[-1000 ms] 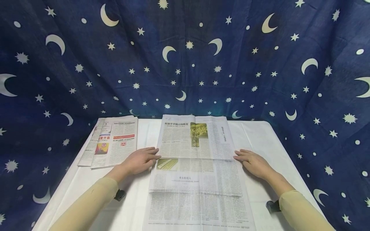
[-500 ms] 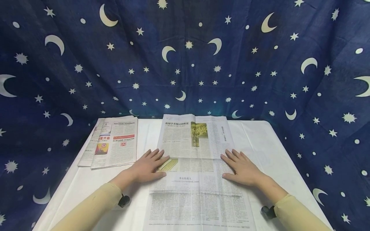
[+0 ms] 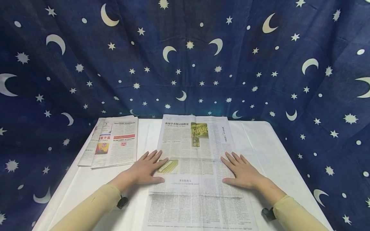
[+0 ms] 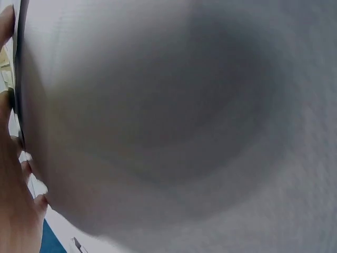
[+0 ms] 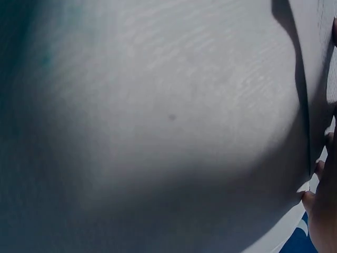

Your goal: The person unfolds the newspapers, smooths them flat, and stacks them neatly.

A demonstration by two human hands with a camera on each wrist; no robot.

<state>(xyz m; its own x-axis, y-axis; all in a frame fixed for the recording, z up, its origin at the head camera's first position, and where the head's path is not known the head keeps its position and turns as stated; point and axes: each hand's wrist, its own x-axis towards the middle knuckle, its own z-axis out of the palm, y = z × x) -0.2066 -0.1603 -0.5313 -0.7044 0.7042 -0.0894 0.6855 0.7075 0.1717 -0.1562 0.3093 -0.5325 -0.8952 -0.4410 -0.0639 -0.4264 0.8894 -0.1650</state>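
Note:
An unfolded newspaper sheet (image 3: 196,166) lies lengthwise down the middle of the table, with fold creases across it. My left hand (image 3: 145,168) rests with spread fingers on its left edge, the thumb pointing inward beside a small yellow-green picture. On the opposite edge my right hand (image 3: 242,170) lies flat with fingers spread, fingertips on the printed text. Part of the left hand (image 4: 18,205) shows at the border of the left wrist view, and the right hand (image 5: 324,211) at the border of its own wrist view. White cloth fills most of both.
Folded newspapers (image 3: 115,142) lie in a stack at the back left of the white-covered table (image 3: 268,150). A dark blue curtain (image 3: 185,57) with moons and stars hangs behind and along both sides. Small black wrist cameras sit under both sleeves.
Both hands have moved from the sheet's side edges inward onto the paper, and their fingers have spread. Over the last half second they have barely shifted. The newspaper stack has stayed put.

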